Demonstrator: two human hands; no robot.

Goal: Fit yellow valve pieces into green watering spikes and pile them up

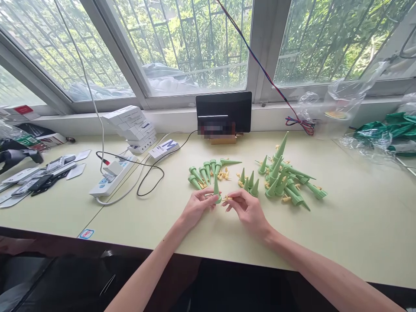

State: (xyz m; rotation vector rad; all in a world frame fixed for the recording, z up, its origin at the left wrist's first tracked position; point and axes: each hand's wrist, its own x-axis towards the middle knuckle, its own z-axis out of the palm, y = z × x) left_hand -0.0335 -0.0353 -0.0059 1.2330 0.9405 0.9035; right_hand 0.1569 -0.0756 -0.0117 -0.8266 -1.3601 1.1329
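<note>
Left hand: this hand (199,206) has a grip on a green cone (216,190), point up, straight in front of the screen (224,112).
Right hand: the other hand (247,209) is pinching a little yellow piece (229,198) in its fingertips, right beside that cone, also in front of the screen. Can't really tell if the two parts touch, the gap's tiny.
Cone row: a bunch of green cones (207,168) lying in a loose fan, in front of the screen and a bit to its left.
Yellow bits: small heap of loose ones (222,177) next to the fan, dead in front of the screen.
Small group: a few cones (251,179) standing points up, front right of the screen.
Big pile: lots more cones (275,171), all jumbled, further right of the screen, some with yellow bits poking out.
Worktop: pale green-yellow worktop (354,221) under everything, screen included.
Left side: white box stack (131,125) left of the screen, power strip (112,181) nearer the person, phones (53,173) way out left.
Right side: clear plastic (346,108) and a green bag (386,128), both well right of the screen.
</note>
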